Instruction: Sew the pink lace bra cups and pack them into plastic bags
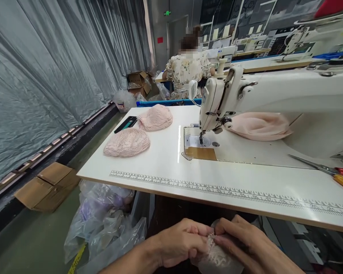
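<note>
A cardboard box (45, 186) sits on the floor (31, 243) at far left, with clear plastic bags (103, 217) beside it. On the left end of the table (162, 163) lie two pale pink knitted pieces (127, 142), a black-and-teal object (128, 124) next to them. Below the table's front edge, my left grip (185, 241) pinches a whitish lacy piece (217, 257); my right grip (242, 238) pinches it too, fingertips close to the left's. Beyond stands my sewing machine (274, 91), smooth peach fabric (260, 125) under its arm; scissors (317, 164) lie at far right.
</note>
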Available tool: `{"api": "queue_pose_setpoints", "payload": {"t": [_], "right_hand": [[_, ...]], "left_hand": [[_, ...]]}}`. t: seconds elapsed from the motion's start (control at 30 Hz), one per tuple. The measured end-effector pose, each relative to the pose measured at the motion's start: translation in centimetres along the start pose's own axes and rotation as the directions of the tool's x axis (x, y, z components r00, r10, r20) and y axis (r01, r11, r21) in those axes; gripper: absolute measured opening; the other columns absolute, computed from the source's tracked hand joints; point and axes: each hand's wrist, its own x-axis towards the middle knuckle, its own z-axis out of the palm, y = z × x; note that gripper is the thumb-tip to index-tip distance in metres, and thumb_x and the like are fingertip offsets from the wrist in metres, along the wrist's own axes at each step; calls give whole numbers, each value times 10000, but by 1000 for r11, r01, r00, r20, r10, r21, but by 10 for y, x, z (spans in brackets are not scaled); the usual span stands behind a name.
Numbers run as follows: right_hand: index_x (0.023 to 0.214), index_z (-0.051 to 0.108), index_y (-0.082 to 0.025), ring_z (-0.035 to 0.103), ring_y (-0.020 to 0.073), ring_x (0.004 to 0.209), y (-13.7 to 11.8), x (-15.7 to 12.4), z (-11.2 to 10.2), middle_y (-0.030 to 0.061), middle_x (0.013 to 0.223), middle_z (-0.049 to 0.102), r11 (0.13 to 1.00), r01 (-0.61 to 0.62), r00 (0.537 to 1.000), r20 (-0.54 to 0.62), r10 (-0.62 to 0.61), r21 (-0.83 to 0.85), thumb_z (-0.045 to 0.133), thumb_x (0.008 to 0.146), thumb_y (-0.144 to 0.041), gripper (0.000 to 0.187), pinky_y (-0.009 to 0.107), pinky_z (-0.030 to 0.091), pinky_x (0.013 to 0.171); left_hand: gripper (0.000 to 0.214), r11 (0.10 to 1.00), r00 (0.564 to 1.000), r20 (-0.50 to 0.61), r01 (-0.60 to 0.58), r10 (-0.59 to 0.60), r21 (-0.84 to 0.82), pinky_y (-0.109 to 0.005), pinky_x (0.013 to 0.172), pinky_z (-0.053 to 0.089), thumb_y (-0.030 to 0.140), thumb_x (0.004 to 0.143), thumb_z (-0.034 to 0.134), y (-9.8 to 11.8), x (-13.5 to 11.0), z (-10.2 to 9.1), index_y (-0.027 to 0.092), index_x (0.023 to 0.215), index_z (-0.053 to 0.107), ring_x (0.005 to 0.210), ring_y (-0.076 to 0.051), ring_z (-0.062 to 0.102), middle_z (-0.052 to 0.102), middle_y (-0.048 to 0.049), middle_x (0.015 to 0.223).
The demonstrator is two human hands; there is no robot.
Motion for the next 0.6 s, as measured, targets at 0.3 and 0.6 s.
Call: {"api": "queue_pose_setpoints", "payload": {"t": [0.3,0.6], "right_hand": [[721,548,-255,562,131,544,18,4,14,-39,596,586,1000,0,990,-144,-3,-19,437,905,-352,236,222,412,495],[820,588,-256,572,153,710,22,-11,10,-16,771,620,909,-227,971,157,182,349,549,840,-389,140,222,438,597]], "left_hand": [[339,998,987,-159,-11,21,60,-205,575,282,410,643,676,-19,9,1,90,753,665,556,-70,381,485,23,607],[463,993,995,-22,99,-98,68,-226,692,360,499,578,781,-3,-1,-14,114,827,716,613,-86,455,562,12,665]]}}
